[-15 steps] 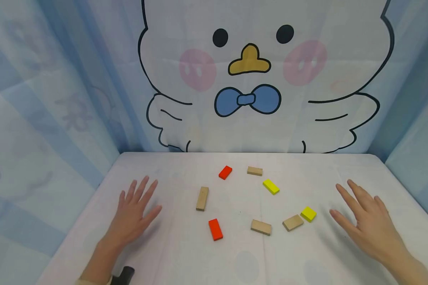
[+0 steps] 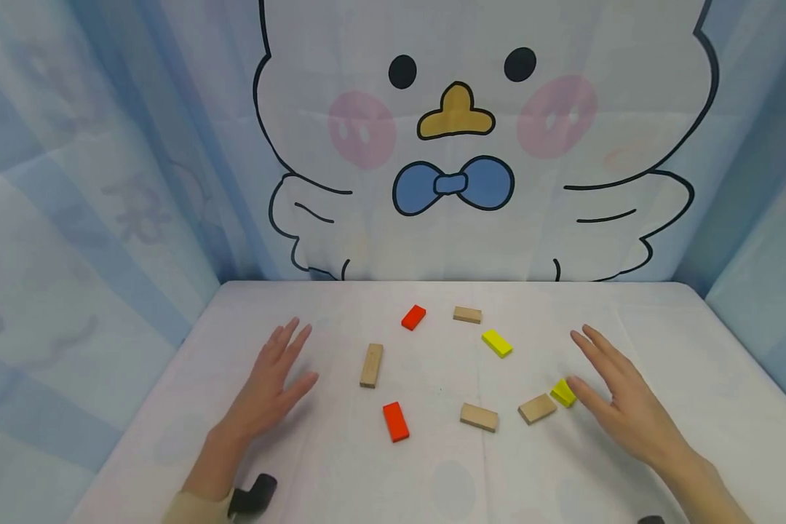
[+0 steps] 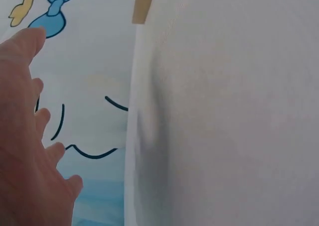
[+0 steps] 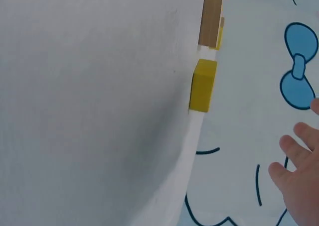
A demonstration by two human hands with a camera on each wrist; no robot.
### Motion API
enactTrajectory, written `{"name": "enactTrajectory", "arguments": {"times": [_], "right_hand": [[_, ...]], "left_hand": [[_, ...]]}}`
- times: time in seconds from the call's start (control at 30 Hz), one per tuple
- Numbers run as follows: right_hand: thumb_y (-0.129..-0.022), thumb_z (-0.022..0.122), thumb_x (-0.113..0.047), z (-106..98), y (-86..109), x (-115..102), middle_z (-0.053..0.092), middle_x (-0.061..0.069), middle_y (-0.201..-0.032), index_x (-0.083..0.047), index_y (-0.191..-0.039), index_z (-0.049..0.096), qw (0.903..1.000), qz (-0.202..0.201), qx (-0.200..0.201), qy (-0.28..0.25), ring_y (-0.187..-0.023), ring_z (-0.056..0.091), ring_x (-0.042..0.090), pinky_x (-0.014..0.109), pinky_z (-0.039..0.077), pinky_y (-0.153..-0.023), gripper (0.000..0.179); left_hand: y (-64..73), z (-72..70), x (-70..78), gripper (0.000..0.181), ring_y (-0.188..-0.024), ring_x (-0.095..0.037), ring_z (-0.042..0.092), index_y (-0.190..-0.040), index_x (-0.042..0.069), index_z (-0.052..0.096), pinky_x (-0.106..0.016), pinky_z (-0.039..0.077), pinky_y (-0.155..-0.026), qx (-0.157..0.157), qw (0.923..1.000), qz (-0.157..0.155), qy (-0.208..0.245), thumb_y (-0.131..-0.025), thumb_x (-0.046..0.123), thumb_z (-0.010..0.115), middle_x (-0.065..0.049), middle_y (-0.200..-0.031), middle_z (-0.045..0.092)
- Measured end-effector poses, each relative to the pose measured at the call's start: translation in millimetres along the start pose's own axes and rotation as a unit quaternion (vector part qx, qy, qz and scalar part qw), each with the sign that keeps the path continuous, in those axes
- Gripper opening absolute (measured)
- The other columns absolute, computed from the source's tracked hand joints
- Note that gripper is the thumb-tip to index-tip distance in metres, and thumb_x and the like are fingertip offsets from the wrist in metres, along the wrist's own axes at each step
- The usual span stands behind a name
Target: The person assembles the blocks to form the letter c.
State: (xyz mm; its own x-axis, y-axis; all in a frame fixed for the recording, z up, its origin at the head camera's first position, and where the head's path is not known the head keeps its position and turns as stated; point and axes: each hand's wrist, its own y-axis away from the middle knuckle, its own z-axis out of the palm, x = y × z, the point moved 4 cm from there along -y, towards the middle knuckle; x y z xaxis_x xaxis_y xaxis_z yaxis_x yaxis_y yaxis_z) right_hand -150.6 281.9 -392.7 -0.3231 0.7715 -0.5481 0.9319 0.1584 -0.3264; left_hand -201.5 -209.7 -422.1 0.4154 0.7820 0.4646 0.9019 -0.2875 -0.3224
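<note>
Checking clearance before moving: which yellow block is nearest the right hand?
The front yellow block, partly hidden by the right hand in the head view; the other yellow block lies farther back, fully visible.

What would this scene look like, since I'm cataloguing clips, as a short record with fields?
Red blocks: two
Yellow blocks: two
Wooden blocks: four
Left hand: raised, holding nothing
Right hand: raised, holding nothing, nearest one of the yellow blocks
Surface: white table
Backdrop: curtain printed with a cartoon character
</note>
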Motion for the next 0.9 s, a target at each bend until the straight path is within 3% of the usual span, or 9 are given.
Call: {"name": "enactTrajectory", "arguments": {"times": [0.53, 0.9], "right_hand": [[-0.102, 0.058, -0.024, 42.1, -23.9, -37.4, 0.029, 0.014, -0.162, -0.019, -0.158, 0.035, 0.9956, -0.023, -0.023, -0.088, -0.146, 0.027, 0.044, 0.076, 0.027, -0.104, 0.061], [-0.103, 0.058, -0.025, 64.8, -34.1, -55.8, 0.033, 0.009, -0.161, -0.019, -0.157, 0.038, 0.9904, -0.043, -0.047, -0.123, -0.147, 0.029, 0.036, 0.07, 0.027, -0.109, 0.058]], "left_hand": [[-31.2, 39.5, 16.9, 0.076, -0.151, -0.031, 0.018, -0.16, 0.015, 0.029, -0.061, 0.024, -0.115, -0.069, 0.9937, 0.019, 0.086, -0.097, 0.033, 0.067, -0.006, -0.168, 0.015], [-46.5, 61.3, 26.0, 0.076, -0.151, -0.024, 0.019, -0.161, 0.022, 0.029, -0.059, 0.024, -0.116, -0.116, 0.9864, 0.006, 0.116, -0.097, 0.043, 0.064, 0.003, -0.167, 0.018]]}}
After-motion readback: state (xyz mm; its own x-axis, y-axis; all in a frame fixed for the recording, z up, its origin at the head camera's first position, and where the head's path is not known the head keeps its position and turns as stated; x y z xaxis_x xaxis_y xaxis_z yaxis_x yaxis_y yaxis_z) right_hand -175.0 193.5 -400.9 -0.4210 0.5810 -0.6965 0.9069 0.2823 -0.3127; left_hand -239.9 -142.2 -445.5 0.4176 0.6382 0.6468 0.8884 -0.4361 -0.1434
